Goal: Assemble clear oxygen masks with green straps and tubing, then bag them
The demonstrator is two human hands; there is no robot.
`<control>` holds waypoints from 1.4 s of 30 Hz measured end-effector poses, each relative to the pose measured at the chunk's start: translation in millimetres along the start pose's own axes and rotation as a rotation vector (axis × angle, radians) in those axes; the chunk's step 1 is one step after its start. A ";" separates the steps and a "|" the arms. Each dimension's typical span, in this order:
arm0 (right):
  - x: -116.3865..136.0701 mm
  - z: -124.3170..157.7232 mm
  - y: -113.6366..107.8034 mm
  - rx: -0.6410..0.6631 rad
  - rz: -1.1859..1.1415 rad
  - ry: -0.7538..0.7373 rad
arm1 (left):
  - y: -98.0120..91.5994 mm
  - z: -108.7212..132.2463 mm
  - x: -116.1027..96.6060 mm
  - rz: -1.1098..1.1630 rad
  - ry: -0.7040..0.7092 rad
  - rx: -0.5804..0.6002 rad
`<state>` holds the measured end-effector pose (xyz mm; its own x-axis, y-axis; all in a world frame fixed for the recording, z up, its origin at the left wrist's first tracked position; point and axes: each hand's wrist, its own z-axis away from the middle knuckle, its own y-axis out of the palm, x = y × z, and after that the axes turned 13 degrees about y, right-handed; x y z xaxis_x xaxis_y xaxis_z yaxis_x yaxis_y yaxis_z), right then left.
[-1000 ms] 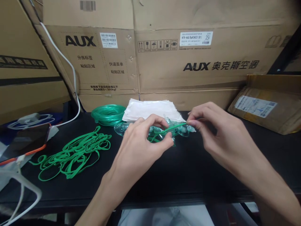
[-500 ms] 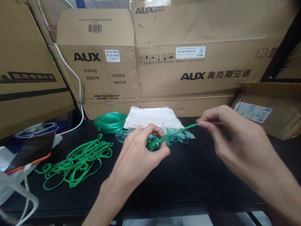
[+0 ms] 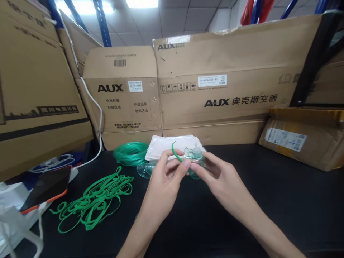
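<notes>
Both hands on green strap

Small carton: "AUX", "分拣标签 粘贴区域", "快递面单 粘贴区域". Large carton: "AUX 奥克斯空调", smaller "AUX" near top edge. White label on large carton: "25"; remaining print too small.

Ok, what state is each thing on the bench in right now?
left hand, pinched shut on the green strap.
green strap, free end curling upward.
right hand, fingertips closed on the clear mask.
clear mask, held between both hands.
green tubing, coiled, lying apart from the hands.
loose green straps, tangled in a flat heap.
white bags, stacked flat.
phone, face up, screen dark.
brown parcel, label side up.
</notes>
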<state>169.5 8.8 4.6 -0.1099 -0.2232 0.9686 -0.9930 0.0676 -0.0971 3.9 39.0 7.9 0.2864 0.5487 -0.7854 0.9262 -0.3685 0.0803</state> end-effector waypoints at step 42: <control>6.1 -4.4 -51.5 0.021 0.359 -0.020 | -213.1 -100.3 16.0 -1.501 -0.250 0.516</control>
<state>220.2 8.3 16.5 -0.4525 -0.2076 0.8673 -0.8916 0.1254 -0.4352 -164.2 201.5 39.7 -0.8542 0.5184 -0.0399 0.1272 0.1340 -0.9828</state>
